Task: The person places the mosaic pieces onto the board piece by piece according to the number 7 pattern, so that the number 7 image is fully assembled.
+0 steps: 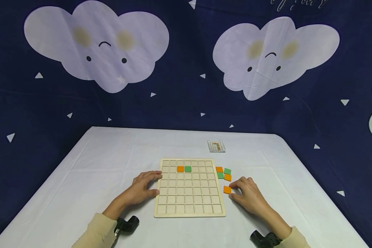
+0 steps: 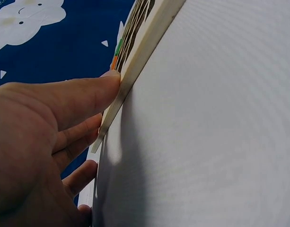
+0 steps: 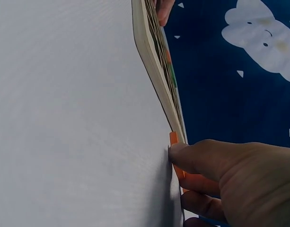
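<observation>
A pale wooden grid board (image 1: 184, 183) lies on the white table. An orange tile (image 1: 180, 169) and a green tile (image 1: 188, 169) sit side by side in one of its upper rows. My left hand (image 1: 141, 187) rests at the board's left edge, thumb and fingertips touching the rim (image 2: 141, 61). Just off the board's right edge, my right hand (image 1: 248, 194) pinches a loose orange tile (image 1: 227, 189) between thumb and fingers. In the right wrist view, the thumb covers part of that orange tile (image 3: 173, 137).
Beyond the right hand lies a small group of tiles: two orange, including one orange tile (image 1: 227, 177), and two green, including one green tile (image 1: 227, 171). Farther back is a small pattern card (image 1: 216, 146). A dark blue cloth (image 1: 186, 113) with clouds hangs behind the table.
</observation>
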